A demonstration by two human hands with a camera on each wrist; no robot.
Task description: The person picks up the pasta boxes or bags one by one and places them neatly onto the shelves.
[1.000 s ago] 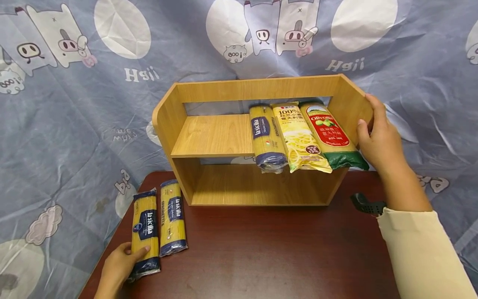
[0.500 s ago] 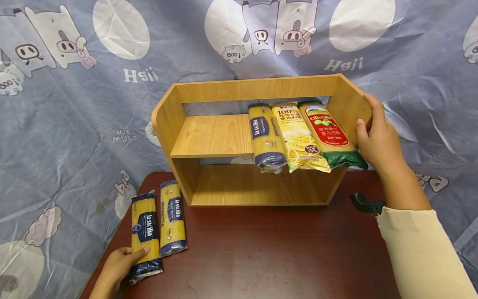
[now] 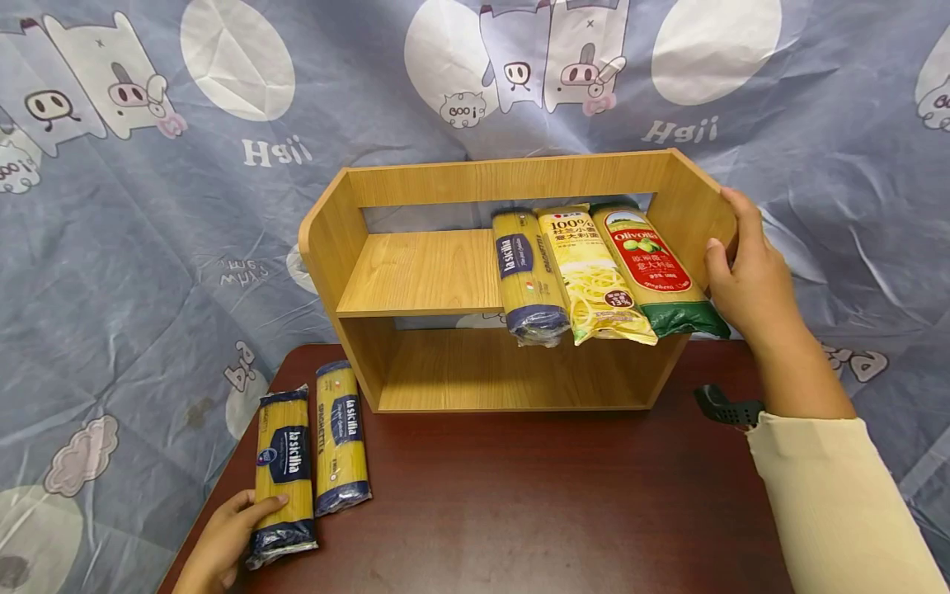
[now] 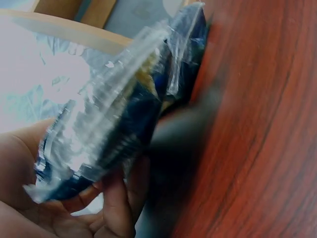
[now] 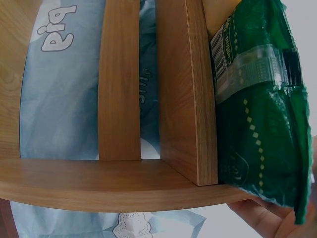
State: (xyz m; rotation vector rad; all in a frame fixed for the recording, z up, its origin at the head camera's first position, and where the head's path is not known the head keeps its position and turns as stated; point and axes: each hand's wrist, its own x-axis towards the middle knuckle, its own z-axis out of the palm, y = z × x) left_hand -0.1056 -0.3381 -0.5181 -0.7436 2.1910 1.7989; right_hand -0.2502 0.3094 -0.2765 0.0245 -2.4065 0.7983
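Note:
My left hand (image 3: 226, 536) grips the near end of a yellow spaghetti pack (image 3: 285, 454) with a dark blue label at the table's left side. In the left wrist view, the thumb side and the fingers (image 4: 116, 203) are around the pack's crinkled clear end, close over the tabletop. A second spaghetti pack (image 3: 341, 437) lies just right of it, beside the shelf. My right hand (image 3: 757, 285) holds the right side panel of the wooden two-tier shelf (image 3: 423, 272), thumb in front and fingers around the outer edge.
On the upper tier, to the right, lie a blue-labelled spaghetti pack (image 3: 530, 276), a yellow-and-white noodle pack (image 3: 594, 276) and a red-and-green pasta pack (image 3: 656, 264). Their near ends overhang the board. A patterned cloth (image 3: 148, 247) hangs behind the dark red table (image 3: 519, 495).
The spaghetti pack in my left hand has shifted slightly left and nearer to me, along with the hand. My right hand keeps its place on the shelf's side panel.

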